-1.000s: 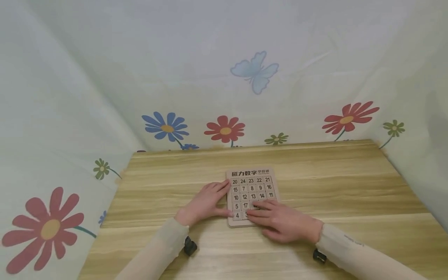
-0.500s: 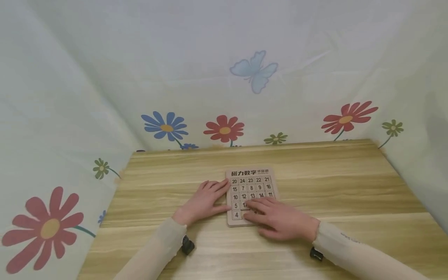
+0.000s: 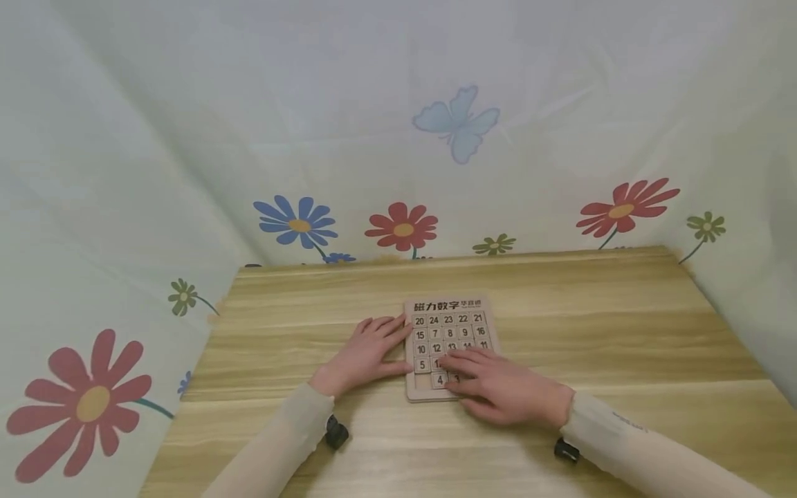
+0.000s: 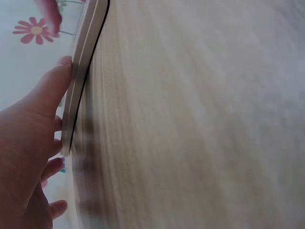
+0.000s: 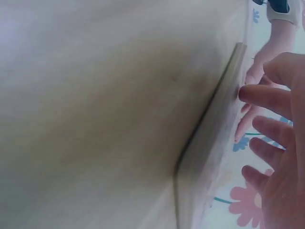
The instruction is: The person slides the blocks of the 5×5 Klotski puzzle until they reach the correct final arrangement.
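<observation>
A number sliding puzzle (image 3: 409, 389) lies flat near the middle of the table, its numbered tiles in a light frame with dark characters along the top. My left hand (image 3: 361, 351) steadies it, thumb and fingertips against the left edge; the left wrist view shows the thumb (image 4: 50, 88) on the frame's side. Over the lower right tiles, my right hand (image 3: 507, 389) has its fingers extended, an index fingertip touching the puzzle in the right wrist view. The 4 tile (image 3: 439, 380) sits in the bottom row's second place, beside a gap at the lower left corner. Several tiles are hidden under the right hand.
The wooden table (image 3: 311, 297) extends on every side of the puzzle. Behind it hangs a pale cloth backdrop (image 3: 349, 138) with printed flowers and a butterfly. A small black device (image 3: 337, 434) is strapped at the left wrist, another (image 3: 566, 450) at the right.
My right fingers first slid bottom-row tiles such as the 3 rightward, then the 4 tile moved right, leaving the gap at the lower left corner. My left hand has stayed at the puzzle's edge.
</observation>
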Available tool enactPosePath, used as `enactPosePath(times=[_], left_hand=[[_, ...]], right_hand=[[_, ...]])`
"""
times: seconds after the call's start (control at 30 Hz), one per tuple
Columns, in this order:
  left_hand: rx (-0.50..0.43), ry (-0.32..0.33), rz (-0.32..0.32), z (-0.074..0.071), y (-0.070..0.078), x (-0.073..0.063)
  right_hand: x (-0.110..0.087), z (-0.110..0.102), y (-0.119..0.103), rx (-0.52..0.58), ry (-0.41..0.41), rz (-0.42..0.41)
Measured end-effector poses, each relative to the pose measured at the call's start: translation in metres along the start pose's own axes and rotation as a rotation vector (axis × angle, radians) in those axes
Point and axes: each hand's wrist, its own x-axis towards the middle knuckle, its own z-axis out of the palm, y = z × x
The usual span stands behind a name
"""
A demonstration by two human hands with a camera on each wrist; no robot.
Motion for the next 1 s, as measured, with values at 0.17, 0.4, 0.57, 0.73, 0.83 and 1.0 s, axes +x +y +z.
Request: enactPosePath(times=[0.17, 0.4, 0.57, 0.73, 0.83, 1.0], left_hand=[[0.002, -0.013, -0.004, 0.001, 0.0, -0.003], [-0.004, -0.038, 0.002, 0.003, 0.005, -0.001], [-0.007, -0.047, -0.003, 0.003, 0.007, -0.002], [-0.008, -0.041, 0.001, 0.002, 0.005, -0.002], [-0.014, -0.038, 0.002, 0.001, 0.004, -0.001], [0.028, -0.034, -0.01, -0.001, -0.001, -0.001]], right_hand=[[0.016, 0.006, -0.001, 0.011, -0.044, 0.047], [0.022, 0.018, -0.002, -0.002, -0.079, 0.076], [0.021, 0.017, -0.005, -0.002, -0.048, -0.018], [0.034, 0.014, 0.004, 0.004, -0.018, 0.062], [0.043, 0.011, 0.011, 0.009, -0.033, 0.121], [0.048, 0.006, 0.014, 0.01, -0.084, 0.115]])
